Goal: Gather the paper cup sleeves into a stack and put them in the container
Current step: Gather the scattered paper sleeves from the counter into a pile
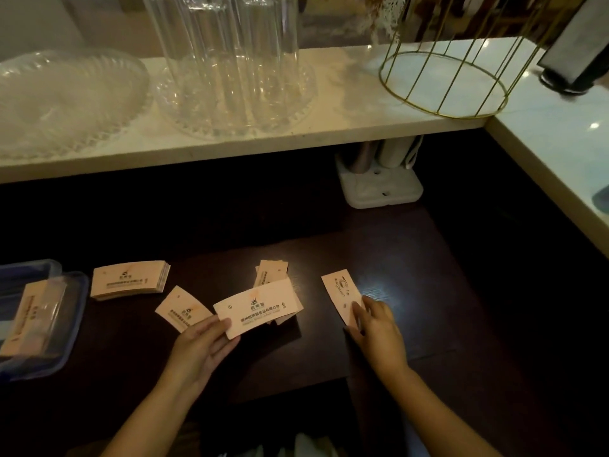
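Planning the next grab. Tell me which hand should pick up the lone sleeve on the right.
Right. The right hand already rests its fingertips on that lone sleeve, while the left hand is busy holding another sleeve farther left.

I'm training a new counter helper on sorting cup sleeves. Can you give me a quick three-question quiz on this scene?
1. True or false: the left hand holds a sleeve.
2. What does the right hand touch? A) the wire basket B) a lone sleeve on the dark table C) the glass plate
3. Where does the blue-rimmed container sit?

Key: 1 true; 2 B; 3 at the table's left edge, with sleeves already in it.
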`<control>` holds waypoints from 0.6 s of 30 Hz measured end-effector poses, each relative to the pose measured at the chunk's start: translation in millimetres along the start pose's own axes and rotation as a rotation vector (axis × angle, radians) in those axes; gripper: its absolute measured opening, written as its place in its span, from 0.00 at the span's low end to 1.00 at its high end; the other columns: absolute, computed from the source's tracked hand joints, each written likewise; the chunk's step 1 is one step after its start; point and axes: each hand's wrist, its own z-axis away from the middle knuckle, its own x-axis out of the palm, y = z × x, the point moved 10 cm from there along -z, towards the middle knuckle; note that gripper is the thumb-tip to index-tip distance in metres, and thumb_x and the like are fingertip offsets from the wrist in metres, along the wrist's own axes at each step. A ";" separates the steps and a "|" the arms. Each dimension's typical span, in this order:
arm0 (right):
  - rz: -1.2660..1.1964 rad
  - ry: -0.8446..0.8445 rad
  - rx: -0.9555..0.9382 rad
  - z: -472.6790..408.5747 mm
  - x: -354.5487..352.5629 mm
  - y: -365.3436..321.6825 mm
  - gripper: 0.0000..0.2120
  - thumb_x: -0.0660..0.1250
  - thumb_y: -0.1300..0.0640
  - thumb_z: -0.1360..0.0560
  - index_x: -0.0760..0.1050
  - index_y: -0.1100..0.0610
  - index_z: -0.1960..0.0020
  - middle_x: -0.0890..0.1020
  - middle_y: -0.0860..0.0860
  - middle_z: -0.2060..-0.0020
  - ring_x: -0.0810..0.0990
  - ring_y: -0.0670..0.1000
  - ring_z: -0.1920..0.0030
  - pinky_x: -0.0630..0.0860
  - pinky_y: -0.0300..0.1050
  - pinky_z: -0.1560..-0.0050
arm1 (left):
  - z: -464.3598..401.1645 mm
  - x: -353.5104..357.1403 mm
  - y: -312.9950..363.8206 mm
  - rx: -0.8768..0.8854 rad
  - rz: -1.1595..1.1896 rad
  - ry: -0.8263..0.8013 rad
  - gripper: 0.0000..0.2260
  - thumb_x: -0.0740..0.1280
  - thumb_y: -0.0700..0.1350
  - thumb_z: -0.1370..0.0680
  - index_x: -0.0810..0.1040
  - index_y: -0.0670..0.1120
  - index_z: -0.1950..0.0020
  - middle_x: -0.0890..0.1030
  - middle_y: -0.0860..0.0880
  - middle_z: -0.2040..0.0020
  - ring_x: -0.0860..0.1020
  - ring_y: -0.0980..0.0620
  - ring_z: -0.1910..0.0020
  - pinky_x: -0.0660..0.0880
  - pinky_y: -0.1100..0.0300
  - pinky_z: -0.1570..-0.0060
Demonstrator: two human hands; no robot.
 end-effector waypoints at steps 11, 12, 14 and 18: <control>0.557 -0.270 -0.400 6.4 23.5 -34.3 0.22 0.57 0.68 0.23 0.56 0.73 0.32 0.64 0.74 0.34 0.64 0.71 0.34 0.75 0.60 0.45 | 2.7 3.3 3.0 0.026 -0.004 -0.002 0.15 0.65 0.35 0.26 0.72 0.39 0.40 0.79 0.41 0.46 0.79 0.46 0.49 0.75 0.54 0.57; 0.559 -0.330 -0.406 7.0 27.3 -32.8 0.22 0.51 0.69 0.22 0.50 0.73 0.31 0.59 0.75 0.32 0.60 0.72 0.32 0.71 0.62 0.41 | 2.4 3.1 2.2 0.025 0.003 -0.002 0.15 0.65 0.35 0.26 0.72 0.39 0.39 0.79 0.41 0.46 0.78 0.46 0.49 0.75 0.54 0.57; 0.498 -0.302 -0.383 4.2 18.8 -34.5 0.22 0.50 0.69 0.22 0.50 0.71 0.30 0.60 0.72 0.32 0.62 0.70 0.33 0.70 0.60 0.39 | 2.1 2.6 1.1 0.023 0.005 -0.008 0.13 0.65 0.35 0.26 0.74 0.40 0.42 0.79 0.41 0.46 0.78 0.47 0.48 0.75 0.54 0.57; -0.055 0.016 -0.055 -2.1 -24.7 -2.4 0.15 0.60 0.66 0.27 0.72 0.60 0.41 0.80 0.59 0.46 0.78 0.58 0.48 0.75 0.50 0.50 | 3.1 -5.1 3.7 0.040 -0.003 -0.014 0.08 0.65 0.36 0.26 0.76 0.42 0.48 0.80 0.41 0.47 0.79 0.47 0.49 0.75 0.55 0.57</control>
